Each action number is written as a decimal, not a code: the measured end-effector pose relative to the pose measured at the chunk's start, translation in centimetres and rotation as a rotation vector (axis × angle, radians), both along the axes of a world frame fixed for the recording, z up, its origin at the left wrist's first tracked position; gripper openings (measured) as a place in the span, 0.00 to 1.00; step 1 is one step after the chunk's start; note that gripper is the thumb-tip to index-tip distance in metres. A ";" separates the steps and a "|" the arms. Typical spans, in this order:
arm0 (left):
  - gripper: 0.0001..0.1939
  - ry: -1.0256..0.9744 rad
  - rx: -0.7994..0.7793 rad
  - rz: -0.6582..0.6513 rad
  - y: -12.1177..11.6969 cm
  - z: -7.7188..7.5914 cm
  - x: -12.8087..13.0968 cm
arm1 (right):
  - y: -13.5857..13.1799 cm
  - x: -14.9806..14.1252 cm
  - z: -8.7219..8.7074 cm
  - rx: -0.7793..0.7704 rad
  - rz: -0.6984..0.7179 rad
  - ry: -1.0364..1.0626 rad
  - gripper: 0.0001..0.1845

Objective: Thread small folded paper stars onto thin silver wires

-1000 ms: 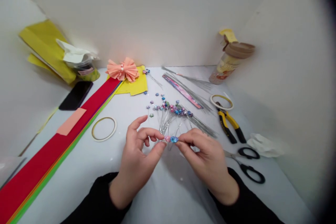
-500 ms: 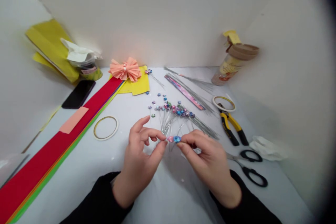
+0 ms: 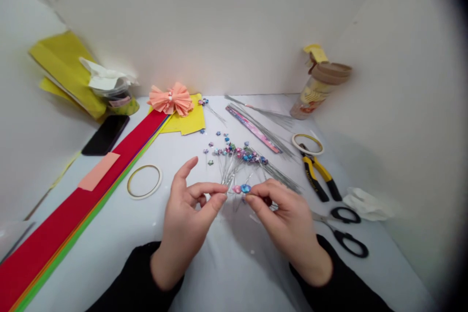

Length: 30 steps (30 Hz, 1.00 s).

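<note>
My right hand (image 3: 287,226) pinches a blue paper star (image 3: 245,188) between thumb and index finger. A pink paper star (image 3: 237,189) sits against it on the left, on the same thin wire (image 3: 230,192). At the wire's other end, the thumb and index finger of my left hand (image 3: 193,214) are closed on it, with another finger raised. Just beyond my hands lies a cluster of small coloured paper stars (image 3: 239,152) on wire stems. Several loose stars (image 3: 211,162) lie at its left. Bare wires (image 3: 281,175) run out to the right of the cluster.
Right: pliers (image 3: 320,175), a tape roll (image 3: 307,144), scissors (image 3: 343,231), crumpled tissue (image 3: 367,204) and a cup (image 3: 321,88). Left: another tape roll (image 3: 144,181), long coloured paper sheets (image 3: 73,219), a phone (image 3: 106,135) and a peach paper bow (image 3: 170,99). Patterned strips (image 3: 252,128) lie behind.
My left hand has shifted a little left, away from the pink star, and more wire shows between them. My right hand stays on the blue star. The whole view has shifted slightly.
</note>
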<state>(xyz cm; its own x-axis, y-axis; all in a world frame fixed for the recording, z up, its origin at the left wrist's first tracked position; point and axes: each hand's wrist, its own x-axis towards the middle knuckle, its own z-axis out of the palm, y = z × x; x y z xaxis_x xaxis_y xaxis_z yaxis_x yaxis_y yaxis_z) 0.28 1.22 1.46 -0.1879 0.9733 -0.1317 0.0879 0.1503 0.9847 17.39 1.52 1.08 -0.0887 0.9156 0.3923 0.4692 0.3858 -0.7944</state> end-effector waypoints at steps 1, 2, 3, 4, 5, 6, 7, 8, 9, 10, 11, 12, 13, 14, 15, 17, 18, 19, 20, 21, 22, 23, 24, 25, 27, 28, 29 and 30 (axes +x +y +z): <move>0.42 0.002 -0.002 -0.003 0.0 0.0 0.0 | 0.0 0.0 0.0 -0.002 0.000 0.001 0.07; 0.42 -0.002 -0.007 -0.006 0.0 0.0 0.1 | 0.0 0.0 0.0 -0.001 0.001 0.000 0.07; 0.42 -0.011 -0.016 -0.009 0.0 0.1 0.1 | 0.0 -0.1 0.0 0.002 0.003 -0.004 0.07; 0.42 -0.026 -0.028 -0.009 0.0 0.1 0.1 | 0.0 -0.1 0.0 0.005 0.005 -0.008 0.07; 0.42 -0.044 -0.043 -0.009 0.1 0.2 0.1 | 0.0 -0.1 0.0 0.009 0.007 -0.013 0.07; 0.42 -0.063 -0.058 -0.009 0.1 0.2 0.2 | 0.0 -0.1 0.0 0.010 0.010 -0.018 0.07; 0.43 -0.083 -0.073 -0.011 0.1 0.3 0.2 | 0.0 -0.1 -0.1 0.010 0.011 -0.022 0.06; 0.43 -0.099 -0.090 -0.012 0.1 0.3 0.2 | 0.0 -0.1 -0.1 0.010 0.011 -0.023 0.06; 0.43 -0.111 -0.102 -0.014 0.2 0.4 0.2 | 0.0 -0.1 -0.2 0.010 0.010 -0.022 0.06; 0.44 -0.118 -0.108 -0.015 0.2 0.4 0.2 | 0.0 -0.1 -0.2 0.008 0.008 -0.021 0.06; 0.44 -0.120 -0.111 -0.016 0.2 0.4 0.2 | 0.0 -0.1 -0.2 0.005 0.006 -0.021 0.06; 0.44 -0.119 -0.110 -0.016 0.2 0.5 0.2 | 0.0 -0.1 -0.2 0.003 0.003 -0.020 0.06; 0.44 -0.117 -0.107 -0.016 0.2 0.5 0.2 | 0.0 -0.1 -0.3 0.000 0.002 -0.022 0.06; 0.44 -0.115 -0.103 -0.018 0.2 0.5 0.3 | 0.0 -0.1 -0.3 -0.003 0.000 -0.025 0.06; 0.44 -0.110 -0.100 -0.020 0.1 0.6 0.3 | 0.0 -0.1 -0.3 -0.007 -0.002 -0.029 0.06; 0.44 -0.100 -0.098 -0.026 0.1 0.6 0.2 | 0.0 -0.1 -0.3 -0.013 0.000 -0.039 0.06; 0.44 -0.098 -0.096 -0.032 0.1 0.7 0.2 | 0.0 -0.1 -0.4 -0.016 0.002 -0.042 0.06; 0.44 -0.100 -0.096 -0.037 0.0 0.7 0.2 | 0.0 0.0 -0.4 -0.018 0.004 -0.042 0.06; 0.44 -0.106 -0.099 -0.042 0.0 0.6 0.2 | 0.0 0.0 -0.4 -0.021 0.004 -0.037 0.06; 0.44 -0.113 -0.101 -0.043 0.0 0.6 0.2 | 0.0 0.0 -0.4 -0.028 0.004 -0.029 0.06; 0.44 -0.117 -0.102 -0.037 0.0 0.6 0.2 | 0.0 0.0 -0.4 -0.037 0.001 -0.020 0.07; 0.45 -0.114 -0.094 -0.023 0.1 0.6 0.2 | 0.0 0.0 -0.3 -0.051 -0.004 -0.013 0.07; 0.45 -0.107 -0.079 -0.002 0.1 0.6 0.2 | 0.1 0.1 -0.2 -0.065 -0.009 -0.006 0.07; 0.46 -0.098 -0.058 0.017 0.1 0.5 0.2 | 0.1 0.1 -0.1 -0.079 -0.017 0.001 0.07; 0.45 -0.087 -0.013 0.038 0.3 0.6 0.1 | 0.3 0.1 0.1 -0.103 -0.032 0.017 0.09; 0.43 -0.084 0.005 0.038 0.4 0.6 0.0 | 0.4 0.1 0.1 -0.110 -0.038 0.030 0.09; 0.40 -0.076 0.019 0.037 0.6 0.6 -0.2 | 0.4 0.2 0.2 -0.118 -0.043 0.045 0.09; 0.37 -0.059 0.031 0.042 0.8 0.6 -0.5 | 0.5 0.3 0.1 -0.125 -0.050 0.061 0.09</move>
